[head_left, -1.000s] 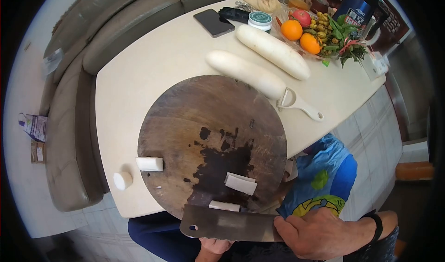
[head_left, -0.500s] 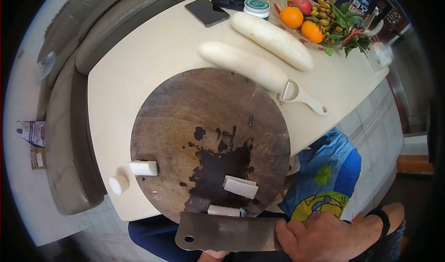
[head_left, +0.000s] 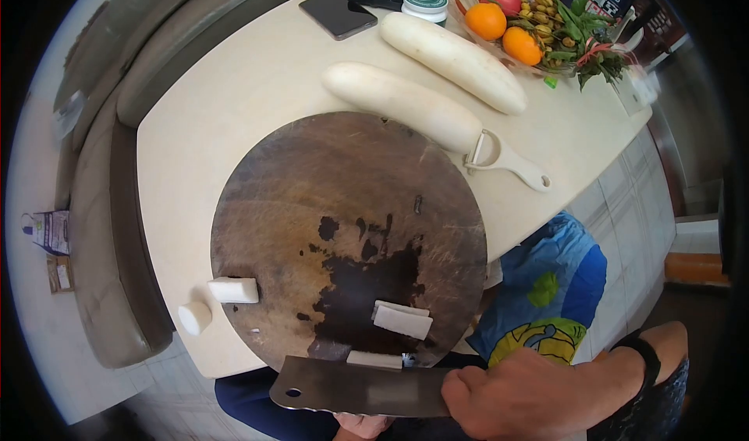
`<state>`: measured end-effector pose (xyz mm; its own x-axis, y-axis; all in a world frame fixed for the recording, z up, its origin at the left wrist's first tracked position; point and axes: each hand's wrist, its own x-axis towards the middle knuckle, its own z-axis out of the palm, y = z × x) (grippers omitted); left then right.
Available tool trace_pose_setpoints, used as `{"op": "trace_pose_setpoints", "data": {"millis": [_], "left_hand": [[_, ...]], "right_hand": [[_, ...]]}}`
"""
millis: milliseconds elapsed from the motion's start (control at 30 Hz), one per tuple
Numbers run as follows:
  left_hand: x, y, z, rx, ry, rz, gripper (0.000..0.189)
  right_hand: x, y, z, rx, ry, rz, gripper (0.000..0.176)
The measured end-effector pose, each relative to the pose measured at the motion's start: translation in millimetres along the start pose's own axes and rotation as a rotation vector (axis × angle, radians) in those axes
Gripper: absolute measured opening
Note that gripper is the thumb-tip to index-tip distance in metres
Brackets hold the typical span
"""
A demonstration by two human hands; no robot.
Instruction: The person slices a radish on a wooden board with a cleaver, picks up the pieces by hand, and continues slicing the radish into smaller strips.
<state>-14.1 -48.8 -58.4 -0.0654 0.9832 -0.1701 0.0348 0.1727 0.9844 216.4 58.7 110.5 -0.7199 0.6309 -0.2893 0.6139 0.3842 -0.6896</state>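
Presently the right hand is closed firmly around the handle end of a cleaver, the fingers folded and the thumb side near the blade. The wide blade shows its flat face to the camera and crosses the near edge of a round wooden chopping board; whether it touches the wood, I cannot tell. Of the left hand only a small part is visible just below the blade, so I cannot tell if its fingers are spread or pressed together, nor if they hold something. On the board, one white strip lies just beyond the blade and is partly covered by it. A little farther, toward the right, a pair of white slices lies overlapped on a dark wet patch. At the board's left rim rests a white block, and near it, on the cream table, is a short round white piece. Behind the board two long white radishes lie side by side: the nearer radish is close to the board, the farther radish is near a glass bowl with fruit. A white peeler is at the right end of the nearer radish. Lower, beside the table, there is a blue plastic bag.
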Motion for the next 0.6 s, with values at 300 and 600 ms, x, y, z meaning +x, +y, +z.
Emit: {"op": "trace_pose_setpoints", "data": {"millis": [300,600], "left_hand": [[30,34,16,0.671,0.048,0.650,0.036],[42,44,22,0.800,0.043,0.884,0.020]], "right_hand": [[26,12,7,0.164,0.121,-0.209,0.013],[17,23,20,0.048,0.072,0.091,0.019]]}}
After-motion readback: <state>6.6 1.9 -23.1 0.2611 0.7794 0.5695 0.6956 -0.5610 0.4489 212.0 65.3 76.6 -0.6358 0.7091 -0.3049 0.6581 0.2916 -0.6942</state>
